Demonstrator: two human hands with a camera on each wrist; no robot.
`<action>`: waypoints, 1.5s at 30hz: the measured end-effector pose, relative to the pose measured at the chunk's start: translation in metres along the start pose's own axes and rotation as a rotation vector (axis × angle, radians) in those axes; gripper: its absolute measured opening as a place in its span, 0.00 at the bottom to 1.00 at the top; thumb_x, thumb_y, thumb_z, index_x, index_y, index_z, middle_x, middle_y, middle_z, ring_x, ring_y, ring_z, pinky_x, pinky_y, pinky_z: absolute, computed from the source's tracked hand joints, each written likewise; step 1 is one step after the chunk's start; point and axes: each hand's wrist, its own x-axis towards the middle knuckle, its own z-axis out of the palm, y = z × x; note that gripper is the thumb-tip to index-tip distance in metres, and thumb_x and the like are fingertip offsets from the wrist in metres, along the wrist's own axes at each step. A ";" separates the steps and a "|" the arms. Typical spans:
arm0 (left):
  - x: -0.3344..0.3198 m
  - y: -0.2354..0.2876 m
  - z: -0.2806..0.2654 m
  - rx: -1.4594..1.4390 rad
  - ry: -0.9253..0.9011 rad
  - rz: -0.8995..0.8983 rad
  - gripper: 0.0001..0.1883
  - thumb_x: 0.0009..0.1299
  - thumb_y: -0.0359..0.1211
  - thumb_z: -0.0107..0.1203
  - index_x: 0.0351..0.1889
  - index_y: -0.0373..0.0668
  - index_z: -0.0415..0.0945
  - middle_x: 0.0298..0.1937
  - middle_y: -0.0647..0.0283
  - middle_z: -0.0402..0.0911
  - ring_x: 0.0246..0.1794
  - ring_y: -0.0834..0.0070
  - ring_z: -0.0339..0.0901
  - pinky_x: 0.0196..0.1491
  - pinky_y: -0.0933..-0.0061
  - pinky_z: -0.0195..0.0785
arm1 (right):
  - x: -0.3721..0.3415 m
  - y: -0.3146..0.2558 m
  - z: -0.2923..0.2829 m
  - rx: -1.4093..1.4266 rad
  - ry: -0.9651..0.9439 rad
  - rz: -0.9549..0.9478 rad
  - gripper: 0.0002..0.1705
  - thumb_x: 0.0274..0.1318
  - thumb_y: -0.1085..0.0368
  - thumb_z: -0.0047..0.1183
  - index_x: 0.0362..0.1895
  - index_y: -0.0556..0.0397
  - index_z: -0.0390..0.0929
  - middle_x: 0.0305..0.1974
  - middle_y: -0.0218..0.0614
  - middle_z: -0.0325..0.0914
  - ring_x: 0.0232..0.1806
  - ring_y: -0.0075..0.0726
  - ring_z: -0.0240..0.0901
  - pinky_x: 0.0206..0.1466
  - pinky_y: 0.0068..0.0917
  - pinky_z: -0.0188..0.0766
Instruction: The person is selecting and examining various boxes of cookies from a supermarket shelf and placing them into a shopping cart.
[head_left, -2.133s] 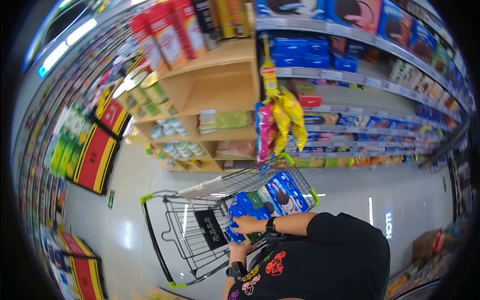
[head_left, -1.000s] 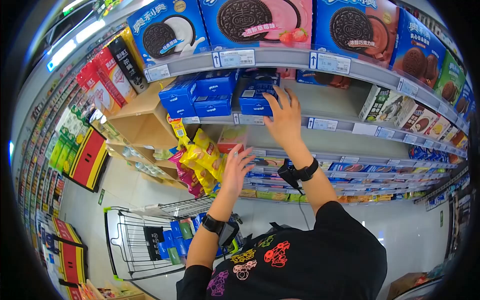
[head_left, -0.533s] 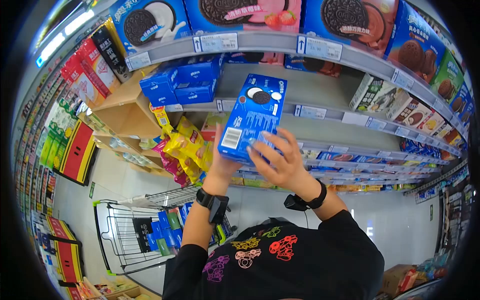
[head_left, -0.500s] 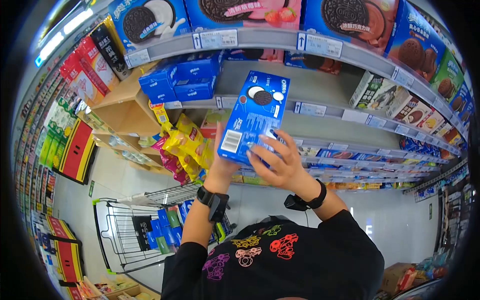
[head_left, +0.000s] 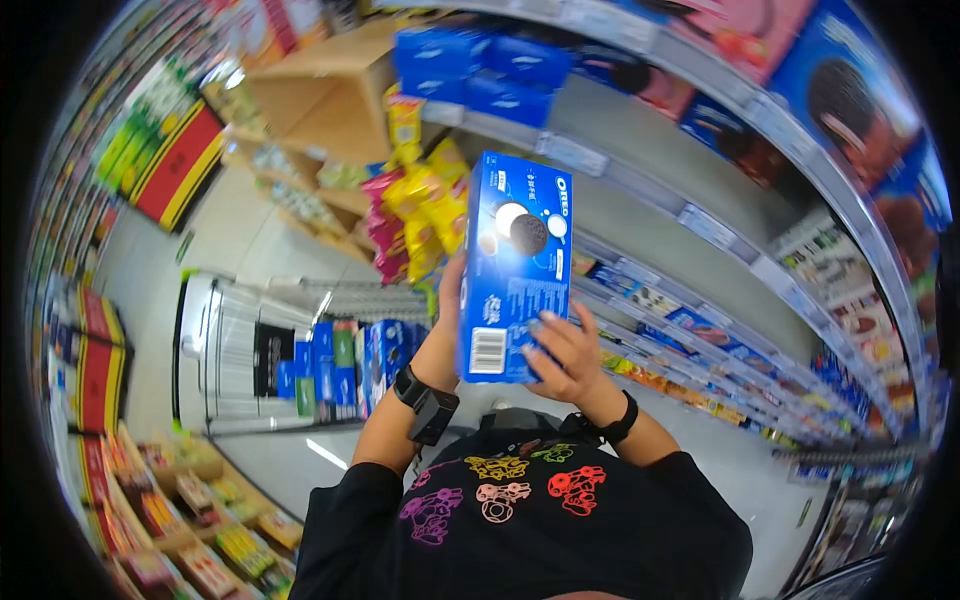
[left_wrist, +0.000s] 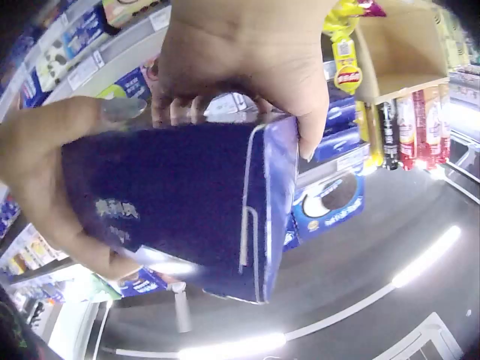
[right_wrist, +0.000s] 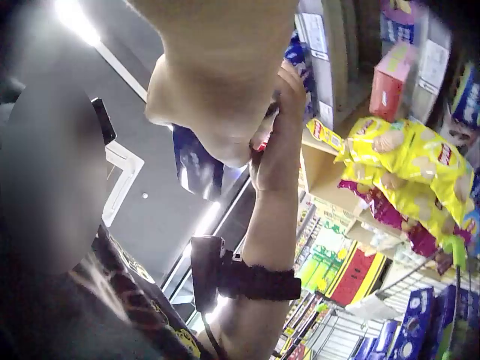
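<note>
Head view: a blue Oreo box [head_left: 518, 225] is held up between the two hands, in front of the black shirt [head_left: 600, 530], its cookie-printed side showing and its barcode at the end nearest the person.
Left hand: the left hand [head_left: 450, 290] grips the box along its left edge; in the left wrist view its thumb lies on one side and its fingers reach round behind.
Right hand: the right hand [head_left: 563, 352] holds the lower right edge, fingertips on the printed side near the barcode.
Hands: apart from each other, both clamped on the same box.
Wrists: a black wristband [head_left: 408, 388] on the left, another black band [head_left: 622, 420] on the right.
Left of the hands: yellow chip bags [head_left: 430, 205] hang just beside a pink bag [head_left: 387, 225], with a wooden shelf [head_left: 320, 100] farther up.
Above the hands: blue boxes [head_left: 430, 50] are stacked on a metal shelf [head_left: 620, 130].
Lower left of the hands: a shopping cart [head_left: 179, 350] bears blue and green cartons [head_left: 322, 345].
Bottom left: snack bins [head_left: 195, 500], contents blurred.
Left wrist view: ceiling lights [left_wrist: 427, 255] glow past the box.
</note>
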 end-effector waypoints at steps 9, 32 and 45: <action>-0.096 0.039 -0.096 -0.023 0.585 0.493 0.25 0.63 0.41 0.46 0.58 0.54 0.50 0.46 0.62 0.66 0.43 0.72 0.70 0.46 0.65 0.68 | -0.006 -0.046 0.116 0.435 -0.210 0.284 0.38 0.29 0.66 0.63 0.51 0.55 0.61 0.47 0.47 0.67 0.47 0.54 0.65 0.51 0.43 0.61; -0.306 0.204 -0.297 1.715 1.436 -0.032 0.25 0.66 0.48 0.37 0.61 0.59 0.58 0.64 0.57 0.56 0.63 0.50 0.48 0.58 0.40 0.39 | 0.027 -0.239 0.459 1.292 -0.386 1.737 0.23 0.42 0.74 0.57 0.44 0.57 0.63 0.38 0.36 0.72 0.36 0.29 0.70 0.38 0.24 0.69; -0.355 0.218 -0.354 1.654 1.261 -0.077 0.23 0.66 0.44 0.37 0.52 0.41 0.67 0.51 0.51 0.70 0.52 0.55 0.67 0.53 0.54 0.56 | 0.032 -0.273 0.484 0.587 -0.891 1.343 0.48 0.31 0.47 0.62 0.56 0.52 0.53 0.47 0.53 0.68 0.48 0.50 0.68 0.51 0.34 0.63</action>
